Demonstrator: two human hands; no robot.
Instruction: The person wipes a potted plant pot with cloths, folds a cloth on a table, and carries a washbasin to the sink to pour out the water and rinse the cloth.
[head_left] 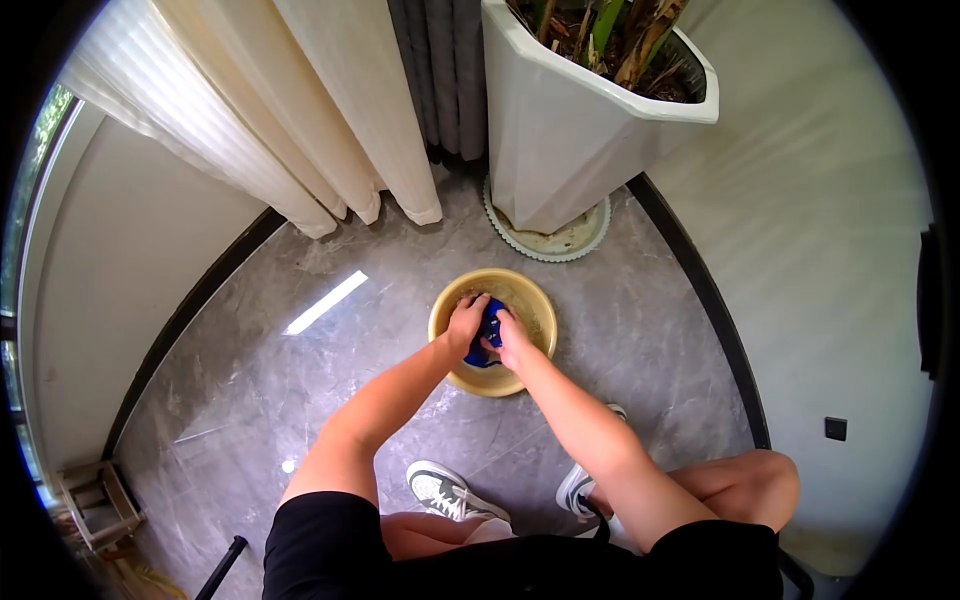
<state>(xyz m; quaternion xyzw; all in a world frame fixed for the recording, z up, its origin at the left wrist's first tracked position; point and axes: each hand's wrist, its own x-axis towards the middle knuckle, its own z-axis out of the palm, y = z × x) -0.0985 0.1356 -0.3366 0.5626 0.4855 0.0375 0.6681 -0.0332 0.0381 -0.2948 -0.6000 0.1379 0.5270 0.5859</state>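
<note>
A round yellow basin (pixel 541 312) stands on the grey marbled floor. Inside it is a wet-looking dark blue cloth (pixel 484 352), bunched between both hands. My left hand (pixel 467 317) grips the cloth from its left side, fingers curled over the top. On the right side, my right hand (pixel 512 338) holds the same cloth with fingers bent around it. The cloth's lower end hangs toward the basin's bottom, partly hidden by the hands.
A tall white planter (pixel 570 130) stands on a round scalloped saucer (pixel 575 245) beyond the basin. Cream curtains (pixel 330 110) and a grey curtain (pixel 445 80) hang at the back left. Near my feet are grey-and-white shoes (pixel 440 490). A small wooden stand (pixel 100 505) is at lower left.
</note>
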